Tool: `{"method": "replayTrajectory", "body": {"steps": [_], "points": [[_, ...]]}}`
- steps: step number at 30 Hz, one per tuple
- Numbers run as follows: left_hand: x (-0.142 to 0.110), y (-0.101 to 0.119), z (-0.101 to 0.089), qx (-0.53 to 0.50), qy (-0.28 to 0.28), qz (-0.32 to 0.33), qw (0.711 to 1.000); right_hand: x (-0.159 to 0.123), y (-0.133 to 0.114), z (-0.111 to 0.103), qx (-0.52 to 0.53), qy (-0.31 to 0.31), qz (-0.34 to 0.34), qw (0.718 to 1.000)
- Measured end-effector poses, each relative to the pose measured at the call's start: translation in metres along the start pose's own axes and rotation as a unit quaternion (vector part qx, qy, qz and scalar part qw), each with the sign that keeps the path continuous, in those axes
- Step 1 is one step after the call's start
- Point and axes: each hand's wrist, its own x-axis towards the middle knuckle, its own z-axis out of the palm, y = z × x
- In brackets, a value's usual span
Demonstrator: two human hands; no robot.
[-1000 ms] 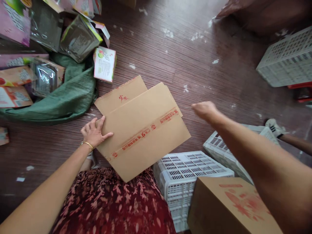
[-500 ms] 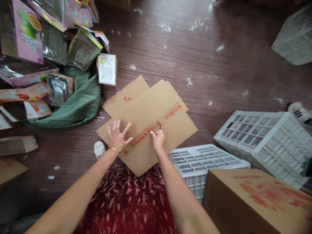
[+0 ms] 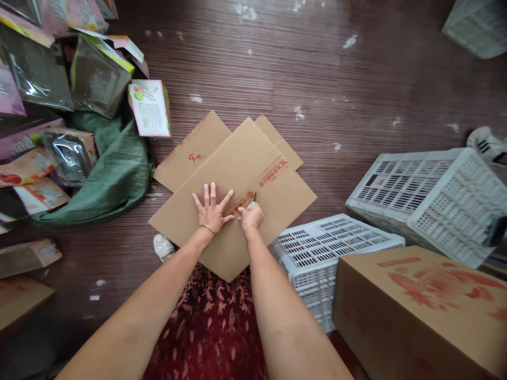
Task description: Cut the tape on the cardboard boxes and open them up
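Fingers of the left hand (image 3: pixel 212 211) were spread wide, pressing flat on the flattened cardboard box (image 3: pixel 237 195) lying on the dark floor (image 3: pixel 317 79). Beside it, the right hand (image 3: pixel 251 215) pinched a small blade (image 3: pixel 254 198) against the red-printed tape (image 3: pixel 273 173).

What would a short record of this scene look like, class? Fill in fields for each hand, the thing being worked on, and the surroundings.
Left hand: left hand lies flat, fingers spread, on the flattened cardboard box
Right hand: right hand grips a small tool, tip on the red printed tape
Box: lies on the dark wooden floor, overlapping another cardboard sheet
Right of it: white plastic crates, closed carton
Left of it: green sack, printed packets
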Motion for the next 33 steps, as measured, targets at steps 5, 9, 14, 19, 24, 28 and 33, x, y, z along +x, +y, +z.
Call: {"method": "replayTrajectory", "body": {"steps": [5,9,14,19,24,28,33], "points": [[0.015,0.008,0.0,0.027,0.017,0.007,0.999,0.001,-0.001,0.001,0.028,-0.006,0.024,0.999],[0.02,0.018,-0.001,0.037,0.025,0.007,0.999,0.0,-0.001,0.001,0.067,-0.015,0.04,0.997],[0.026,0.032,0.0,0.047,0.023,0.013,0.999,-0.002,0.0,0.0,0.127,-0.028,0.047,0.99],[0.025,0.036,0.0,0.075,0.001,0.039,0.996,-0.007,-0.002,-0.004,0.156,-0.022,0.025,0.987],[0.025,0.029,-0.009,0.111,0.0,0.181,0.977,-0.011,-0.003,-0.01,0.176,-0.015,0.007,0.984],[0.035,0.027,-0.014,0.17,-0.048,0.362,0.915,-0.011,-0.001,-0.013,0.185,-0.007,0.015,0.983],[0.06,0.027,-0.032,0.231,-0.096,0.512,0.822,-0.012,0.0,-0.009,0.235,-0.014,0.022,0.972]]}}
